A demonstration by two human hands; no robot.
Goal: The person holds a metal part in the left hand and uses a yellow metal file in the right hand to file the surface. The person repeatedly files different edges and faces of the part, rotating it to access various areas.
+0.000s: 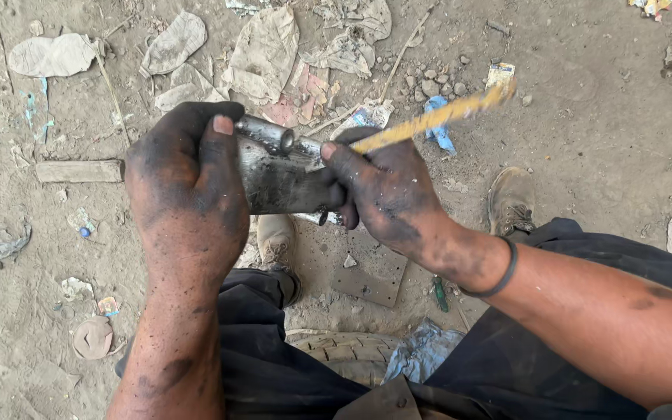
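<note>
The left hand (pixel 188 187) was closed around the left end of a grey, grease-blackened metal part with a short steel tube on top (pixel 278 167), thumb pressed across its upper edge. The right hand (pixel 386 194) was closed on the part's right end and, in the same grip, held a thin yellow-handled tool (pixel 429 118) that slanted up and away to the right; its working tip was hidden behind the fingers. The part was held in the air between both hands, above the person's knees and the sandy ground (pixel 600 132), touching nothing else.

Judged from its look, the part was rigid, fairly heavy for its bulk and not fragile. Its oily film made it likely slippery, so a wrap-around hold on the flat body, as the left hand had, appeared safer than a hold on the round tube. The tool looked light and stiff.

Below the hands lay a flat square metal plate (pixel 375 272), a worn tyre tread (pixel 344 354), two dusty shoes (pixel 511 201) and a small green-handled tool (pixel 439 294). Crumpled papers and rags (pixel 262 50) littered the far edge of the ground. Open ground lay to the right; the near side was crowded by the person's legs.
</note>
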